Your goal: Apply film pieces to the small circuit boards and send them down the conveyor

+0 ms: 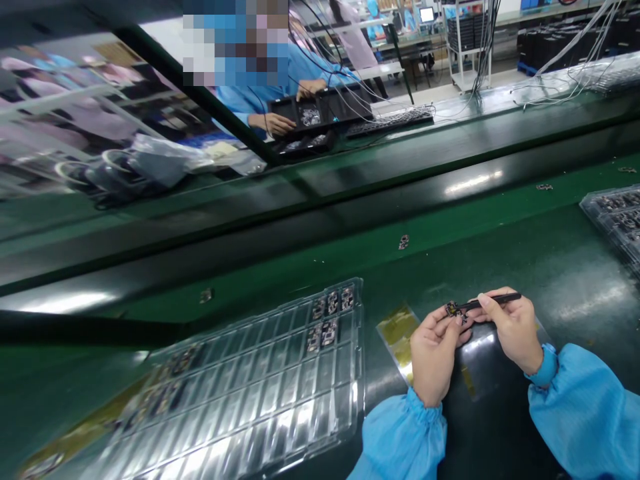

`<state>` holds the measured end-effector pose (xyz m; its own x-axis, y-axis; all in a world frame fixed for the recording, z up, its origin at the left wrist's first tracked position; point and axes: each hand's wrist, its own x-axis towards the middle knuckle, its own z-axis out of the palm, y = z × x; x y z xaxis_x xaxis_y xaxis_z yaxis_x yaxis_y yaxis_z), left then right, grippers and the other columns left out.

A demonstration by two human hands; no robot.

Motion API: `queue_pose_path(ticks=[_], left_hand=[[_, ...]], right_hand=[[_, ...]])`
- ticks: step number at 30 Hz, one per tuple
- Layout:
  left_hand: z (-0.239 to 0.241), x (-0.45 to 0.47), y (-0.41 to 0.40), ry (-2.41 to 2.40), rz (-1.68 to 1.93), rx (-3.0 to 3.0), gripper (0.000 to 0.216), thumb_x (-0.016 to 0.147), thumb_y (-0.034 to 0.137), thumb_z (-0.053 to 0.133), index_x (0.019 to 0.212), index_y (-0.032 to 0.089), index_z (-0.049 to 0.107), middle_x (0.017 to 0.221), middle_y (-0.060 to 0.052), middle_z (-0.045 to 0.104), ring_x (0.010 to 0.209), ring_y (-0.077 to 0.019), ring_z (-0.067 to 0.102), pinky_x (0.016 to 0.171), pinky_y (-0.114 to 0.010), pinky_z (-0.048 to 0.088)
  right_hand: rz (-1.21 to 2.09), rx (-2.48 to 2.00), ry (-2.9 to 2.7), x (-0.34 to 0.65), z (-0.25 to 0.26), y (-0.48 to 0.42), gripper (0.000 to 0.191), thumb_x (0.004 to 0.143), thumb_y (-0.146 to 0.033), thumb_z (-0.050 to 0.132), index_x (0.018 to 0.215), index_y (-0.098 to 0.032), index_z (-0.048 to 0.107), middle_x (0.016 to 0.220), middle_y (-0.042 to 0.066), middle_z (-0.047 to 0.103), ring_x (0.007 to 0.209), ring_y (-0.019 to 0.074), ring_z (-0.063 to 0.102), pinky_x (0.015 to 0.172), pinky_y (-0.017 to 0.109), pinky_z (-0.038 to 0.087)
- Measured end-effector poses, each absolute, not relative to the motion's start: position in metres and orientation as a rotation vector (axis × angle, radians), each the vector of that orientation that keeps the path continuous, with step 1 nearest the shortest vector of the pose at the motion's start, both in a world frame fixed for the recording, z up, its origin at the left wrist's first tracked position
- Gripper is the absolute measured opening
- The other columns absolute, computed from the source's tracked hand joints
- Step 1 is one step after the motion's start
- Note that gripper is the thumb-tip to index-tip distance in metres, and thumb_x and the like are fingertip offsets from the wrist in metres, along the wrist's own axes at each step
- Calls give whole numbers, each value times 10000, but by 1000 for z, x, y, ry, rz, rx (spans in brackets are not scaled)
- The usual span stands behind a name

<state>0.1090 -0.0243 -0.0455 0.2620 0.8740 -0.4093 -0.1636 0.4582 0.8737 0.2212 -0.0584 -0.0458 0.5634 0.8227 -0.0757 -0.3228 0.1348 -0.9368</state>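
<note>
A person in blue sleeves (407,437) works over a green counter (450,263), the left hand's grip (434,353) pinching a small circuit board (452,309) at the fingertips while the right hand's grip (513,330) clasps a slim black tool (495,301), its tip at the board. A clear compartmented tray (280,380), partly filled with similar boards (329,331), lies to the left.

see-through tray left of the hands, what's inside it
Five small circuit boards sit in the tray at the end nearest the left hand; dark parts, too blurred to count, lie toward its other end. Slot floors under the boards are covered.
</note>
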Motion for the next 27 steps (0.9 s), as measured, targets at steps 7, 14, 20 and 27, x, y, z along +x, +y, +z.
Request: queue_pose_path(ticks=[7, 14, 20, 27], left_hand=[[-45, 109, -25, 1057, 816, 829, 395, 628, 262, 717, 948, 115, 538, 819, -95, 695, 757, -197, 661, 629, -261, 534], [-45, 108, -24, 1046, 803, 815, 383, 644, 321, 700, 938, 123, 556, 834, -99, 695, 776, -215, 660, 631, -276, 527], [-45, 107, -23, 1056, 807, 814, 373, 654, 394, 675, 893, 125, 576, 782, -82, 691, 738, -216, 665, 599, -276, 526], [-46, 105, -23, 1044, 812, 868, 339, 684, 379, 654, 887, 121, 571, 758, -80, 689, 752, -219, 662, 625, -305, 536]], right_hand=[[886, -1161, -549, 221, -46, -59, 228, 728, -350, 673, 735, -137, 593, 647, 49, 678, 591, 189, 668, 539, 264, 566], [846, -1188, -570, 219, -43, -59, 231, 726, -362, 671, 727, -145, 591, 631, 41, 671, 592, 200, 668, 545, 296, 581], [822, -1227, -602, 219, -40, -60, 241, 725, -382, 667, 720, -151, 597, 642, 42, 667, 591, 199, 663, 559, 307, 586], [787, -1245, -676, 217, -37, -63, 182, 764, -332, 633, 750, -152, 607, 642, 47, 672, 594, 198, 661, 559, 297, 578]])
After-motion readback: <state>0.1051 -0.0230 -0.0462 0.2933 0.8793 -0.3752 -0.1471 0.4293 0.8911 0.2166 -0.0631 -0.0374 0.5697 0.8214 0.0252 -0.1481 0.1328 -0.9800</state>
